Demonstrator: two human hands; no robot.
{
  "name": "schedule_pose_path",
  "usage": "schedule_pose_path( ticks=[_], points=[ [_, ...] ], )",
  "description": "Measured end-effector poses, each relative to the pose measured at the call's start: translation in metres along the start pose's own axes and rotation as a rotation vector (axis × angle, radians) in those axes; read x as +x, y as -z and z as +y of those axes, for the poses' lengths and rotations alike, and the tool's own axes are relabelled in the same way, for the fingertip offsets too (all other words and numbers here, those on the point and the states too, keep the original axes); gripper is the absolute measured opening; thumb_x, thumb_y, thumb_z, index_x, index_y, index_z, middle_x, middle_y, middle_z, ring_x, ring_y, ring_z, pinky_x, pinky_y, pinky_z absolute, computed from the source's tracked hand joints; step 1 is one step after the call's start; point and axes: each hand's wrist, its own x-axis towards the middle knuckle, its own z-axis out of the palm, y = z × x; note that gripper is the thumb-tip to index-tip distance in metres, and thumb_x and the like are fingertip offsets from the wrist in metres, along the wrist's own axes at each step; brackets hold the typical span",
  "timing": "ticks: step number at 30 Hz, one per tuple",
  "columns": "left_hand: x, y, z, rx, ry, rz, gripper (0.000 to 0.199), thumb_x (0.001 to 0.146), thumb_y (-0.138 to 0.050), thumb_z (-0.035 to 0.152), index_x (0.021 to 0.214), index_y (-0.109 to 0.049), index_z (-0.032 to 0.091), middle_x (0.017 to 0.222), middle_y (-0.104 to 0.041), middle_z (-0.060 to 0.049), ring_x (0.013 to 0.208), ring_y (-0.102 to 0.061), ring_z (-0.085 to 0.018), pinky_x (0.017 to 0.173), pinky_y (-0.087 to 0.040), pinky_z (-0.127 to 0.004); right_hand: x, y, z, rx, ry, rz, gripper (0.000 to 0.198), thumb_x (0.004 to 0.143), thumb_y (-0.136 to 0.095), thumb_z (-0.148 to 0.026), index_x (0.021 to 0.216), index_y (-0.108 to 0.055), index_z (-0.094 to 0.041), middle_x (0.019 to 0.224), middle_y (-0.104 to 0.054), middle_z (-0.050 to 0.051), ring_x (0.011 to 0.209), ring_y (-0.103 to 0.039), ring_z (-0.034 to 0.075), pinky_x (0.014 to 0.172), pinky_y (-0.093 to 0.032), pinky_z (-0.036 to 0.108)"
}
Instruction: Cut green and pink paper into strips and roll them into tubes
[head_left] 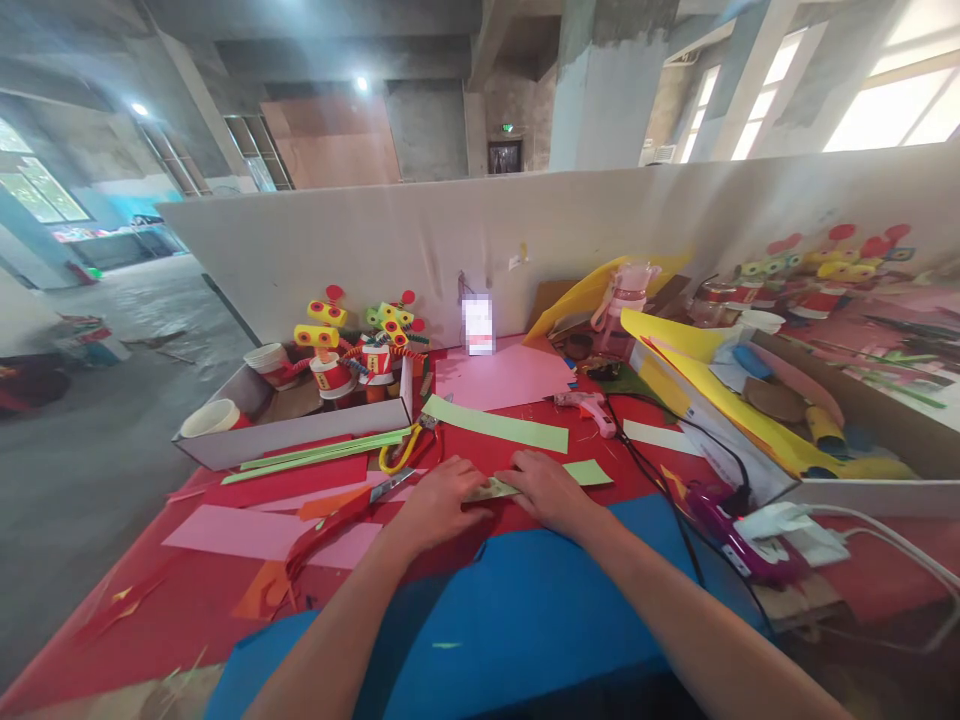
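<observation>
Both hands are over a narrow light green paper strip (589, 473) in the middle of the red-covered table. My left hand (442, 505) has its fingers bent around the strip's left end, with the thumb toward me. My right hand (547, 487) presses its curled fingers on the strip's middle, and its right end sticks out beyond the knuckles. A short stretch between the hands looks folded or creased; the fingertips partly hide it. A wider light green strip (499, 424) lies just beyond. Yellow-handled scissors (397, 452) rest to the left of it.
A box (360, 420) holding paper-cup robot figures stands at left. Pink sheets (502, 372) lie at the back, near a pink glue gun (592, 408) with a cable. At right are a box of yellow card (780, 440) and a purple power strip (742, 535). Blue sheeting (555, 600) lies nearest me.
</observation>
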Motion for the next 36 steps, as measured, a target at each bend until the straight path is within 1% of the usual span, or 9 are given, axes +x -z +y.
schedule_pose_path(
  ticks=[3, 6, 12, 17, 21, 24, 28, 32, 36],
  points=[
    [0.001, -0.009, 0.001, 0.078, 0.049, -0.057, 0.015, 0.088, -0.052, 0.021, 0.09, -0.066, 0.021, 0.09, -0.06, -0.006, 0.085, -0.056, -0.017, 0.069, -0.04, -0.025, -0.003, 0.003, 0.007, 0.129, 0.035, 0.013, 0.02, 0.088, -0.062, -0.028, 0.103, -0.063, -0.016, 0.098, -0.06, 0.007, 0.094, -0.053, 0.019, 0.08, -0.04, 0.029],
    [0.0, -0.009, 0.0, 0.063, 0.046, -0.097, 0.018, 0.089, -0.05, 0.021, 0.091, -0.067, 0.022, 0.088, -0.06, -0.005, 0.081, -0.056, -0.016, 0.066, -0.038, -0.025, -0.008, 0.006, 0.017, 0.255, 0.022, 0.015, 0.02, 0.082, -0.069, -0.031, 0.093, -0.063, -0.016, 0.096, -0.06, 0.005, 0.092, -0.054, 0.018, 0.078, -0.042, 0.028],
    [0.002, -0.009, -0.01, -0.06, 0.128, -0.072, 0.021, 0.089, -0.047, 0.019, 0.085, -0.068, 0.02, 0.087, -0.063, -0.004, 0.08, -0.058, -0.016, 0.069, -0.039, -0.026, -0.011, 0.009, 0.029, 0.394, -0.051, 0.01, 0.011, 0.088, -0.063, -0.027, 0.083, -0.065, -0.017, 0.091, -0.06, 0.004, 0.085, -0.056, 0.015, 0.074, -0.042, 0.025],
    [0.002, -0.008, -0.014, -0.049, 0.227, -0.064, 0.025, 0.091, -0.042, 0.022, 0.08, -0.064, 0.018, 0.085, -0.065, -0.005, 0.077, -0.059, -0.017, 0.067, -0.038, -0.027, -0.006, 0.011, 0.032, 0.333, -0.082, -0.034, 0.022, 0.095, -0.051, -0.029, 0.085, -0.067, -0.018, 0.086, -0.066, 0.004, 0.082, -0.058, 0.015, 0.071, -0.039, 0.025],
    [0.004, -0.005, -0.005, 0.105, 0.315, -0.058, 0.023, 0.092, -0.041, 0.021, 0.079, -0.06, 0.017, 0.084, -0.066, -0.007, 0.079, -0.06, -0.02, 0.066, -0.037, -0.029, 0.004, 0.018, 0.023, 0.088, -0.232, -0.097, 0.021, 0.092, -0.055, -0.03, 0.079, -0.067, -0.018, 0.083, -0.068, 0.005, 0.079, -0.061, 0.018, 0.069, -0.036, 0.026],
    [0.005, -0.005, 0.0, 0.162, 0.289, -0.053, 0.023, 0.093, -0.04, 0.023, 0.082, -0.059, 0.018, 0.086, -0.066, -0.008, 0.081, -0.059, -0.021, 0.067, -0.036, -0.03, 0.008, 0.021, 0.015, -0.03, -0.28, -0.121, 0.019, 0.091, -0.058, -0.03, 0.079, -0.066, -0.018, 0.085, -0.069, 0.007, 0.08, -0.062, 0.019, 0.067, -0.033, 0.027],
    [0.004, -0.003, -0.001, 0.117, 0.212, -0.091, 0.023, 0.092, -0.041, 0.022, 0.081, -0.06, 0.018, 0.085, -0.065, -0.007, 0.08, -0.058, -0.02, 0.069, -0.036, -0.031, 0.004, 0.02, 0.016, 0.067, -0.273, -0.151, 0.017, 0.09, -0.058, -0.03, 0.078, -0.062, -0.019, 0.084, -0.069, 0.003, 0.078, -0.061, 0.017, 0.06, -0.029, 0.026],
    [0.004, -0.003, -0.002, 0.103, 0.246, -0.113, 0.024, 0.091, -0.041, 0.022, 0.078, -0.06, 0.018, 0.082, -0.065, -0.007, 0.077, -0.057, -0.02, 0.068, -0.036, -0.032, -0.002, 0.018, 0.023, 0.126, -0.251, -0.143, 0.02, 0.091, -0.057, -0.034, 0.078, -0.061, -0.019, 0.086, -0.068, 0.002, 0.08, -0.06, 0.016, 0.061, -0.03, 0.026],
    [0.006, -0.008, 0.001, 0.171, 0.293, -0.104, 0.025, 0.092, -0.04, 0.023, 0.081, -0.062, 0.018, 0.086, -0.066, -0.009, 0.083, -0.058, -0.022, 0.073, -0.037, -0.034, -0.001, 0.019, 0.019, 0.095, -0.258, -0.161, 0.019, 0.091, -0.056, -0.033, 0.079, -0.061, -0.019, 0.088, -0.069, 0.003, 0.084, -0.061, 0.018, 0.066, -0.031, 0.026]
  ],
)
